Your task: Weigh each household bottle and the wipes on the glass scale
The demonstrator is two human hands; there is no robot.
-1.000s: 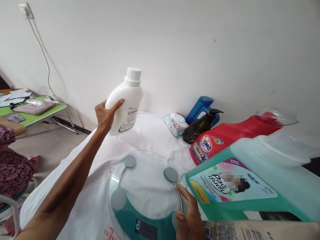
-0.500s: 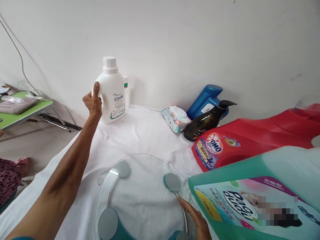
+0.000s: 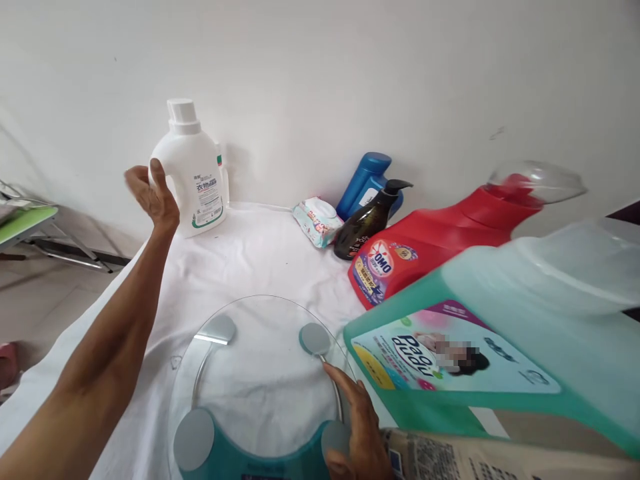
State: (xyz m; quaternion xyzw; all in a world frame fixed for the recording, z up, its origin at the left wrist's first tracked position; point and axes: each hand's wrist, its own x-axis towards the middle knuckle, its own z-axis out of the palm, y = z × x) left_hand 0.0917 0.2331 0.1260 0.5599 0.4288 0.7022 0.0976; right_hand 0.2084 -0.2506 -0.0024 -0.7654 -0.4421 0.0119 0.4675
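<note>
On the left, my left hand (image 3: 156,195) is beside the handle of a white detergent bottle (image 3: 187,170), thumb up against the handle and the other fingers spread out away from it, slightly blurred. The bottle stands upright on the white cloth near the wall. A round glass scale (image 3: 260,373) with grey discs and a teal band is in front of me. My right hand (image 3: 361,427) grips its right edge, forefinger reaching along the metal strip and thumb lower down by a disc. Part of this hand runs out of the frame.
At right a green-tinted jug (image 3: 480,400) and a red OMO bottle (image 3: 425,247) lean over. Behind them are a dark pump bottle (image 3: 365,223), blue bottles (image 3: 364,183) and a wipes pack (image 3: 316,221). A green table (image 3: 30,223) stands at far left; a beige printed package (image 3: 480,460) is at lower right.
My left fingers have loosened from the white bottle's handle and spread outward. The view has turned right, so everything sits further left. More of my right hand shows at the scale.
</note>
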